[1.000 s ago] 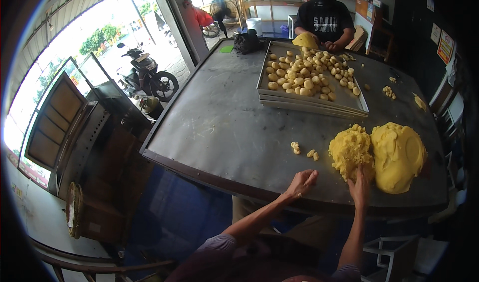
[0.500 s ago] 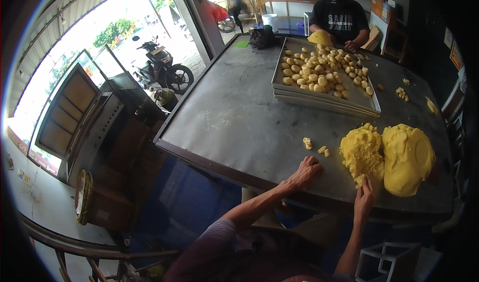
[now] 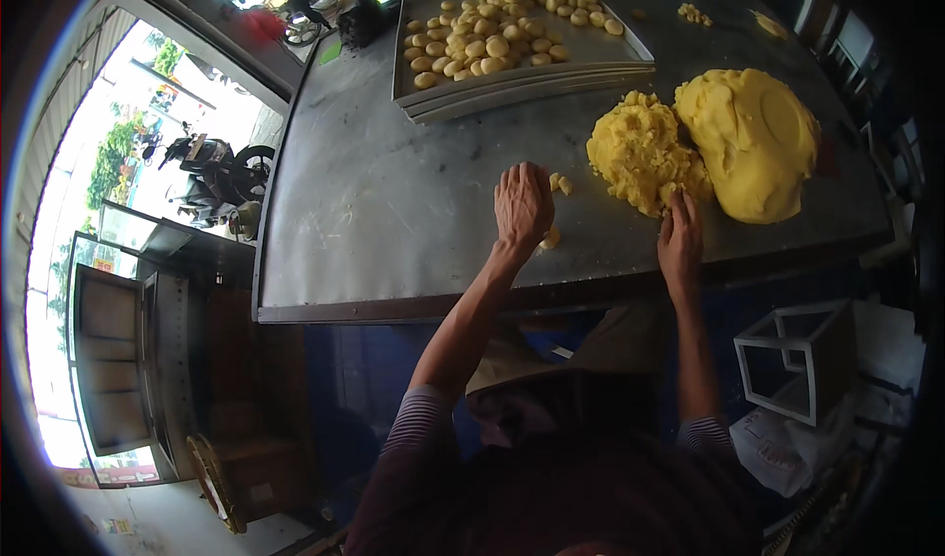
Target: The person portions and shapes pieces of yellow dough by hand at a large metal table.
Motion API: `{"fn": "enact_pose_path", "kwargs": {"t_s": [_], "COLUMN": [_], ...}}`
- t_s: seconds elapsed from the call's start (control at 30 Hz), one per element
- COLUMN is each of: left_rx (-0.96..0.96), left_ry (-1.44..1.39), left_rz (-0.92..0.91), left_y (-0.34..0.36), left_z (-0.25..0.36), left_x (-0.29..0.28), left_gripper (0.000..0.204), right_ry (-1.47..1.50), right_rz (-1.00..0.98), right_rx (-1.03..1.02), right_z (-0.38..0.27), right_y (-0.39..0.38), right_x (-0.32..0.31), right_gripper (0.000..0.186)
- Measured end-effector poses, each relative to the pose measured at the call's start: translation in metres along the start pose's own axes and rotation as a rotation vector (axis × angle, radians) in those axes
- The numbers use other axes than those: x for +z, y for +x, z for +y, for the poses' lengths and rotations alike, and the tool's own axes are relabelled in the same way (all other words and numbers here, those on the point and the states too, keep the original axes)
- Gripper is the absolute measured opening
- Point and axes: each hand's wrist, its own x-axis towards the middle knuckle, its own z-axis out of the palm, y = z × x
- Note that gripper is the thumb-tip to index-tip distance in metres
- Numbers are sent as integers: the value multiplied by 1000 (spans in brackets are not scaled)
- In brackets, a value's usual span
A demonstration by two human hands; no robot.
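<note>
My left hand [image 3: 524, 205] is on the metal table, fingers curled down beside small pale dough pieces [image 3: 561, 184]; whatever is under the fingers is hidden. A small piece [image 3: 549, 238] lies just below it. My right hand [image 3: 681, 231] has its fingertips pinched at the lower edge of a crumbly yellow dough mound [image 3: 635, 148]. A larger, smooth yellow dough mass [image 3: 748, 138] sits against the mound's right side.
Stacked metal trays [image 3: 615, 64] at the back hold several round dough balls [image 3: 492, 49]. A dark bag [image 3: 362, 20] stands at the back left. A motorbike [image 3: 202, 172] is outside left. A white frame stool [image 3: 792, 359] stands below the table's right end.
The view has tilted down, so the co-worker is out of sight. My left hand has moved forward over the small pieces; my right hand stays at the crumbly mound's edge.
</note>
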Motion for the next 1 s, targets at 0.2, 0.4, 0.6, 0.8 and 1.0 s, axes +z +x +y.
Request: {"fn": "enact_pose_path", "kwargs": {"t_s": [0.2,0.4,0.6,0.8,1.0], "left_rx": [30,306,16,213,23], "left_ry": [3,-106,-540,-45,-75], "left_rz": [-80,-368,-81,-301,-287], "left_y": [-3,-53,0,39,-5], "left_z": [-20,-12,4,-60,-45], "left_x": [21,-43,-81,-28,-42], "left_gripper": [27,25,40,42,15], "right_ry": [15,-20,-58,112,-151], "right_rz": [-10,1,13,37,144], "right_rx": [17,8,-3,-7,-22], "right_z": [-9,-2,-10,-2,-7], "right_y": [-4,-5,-4,-4,4], "right_x": [-1,0,2,5,-5], "right_gripper": [44,45,43,47,52]}}
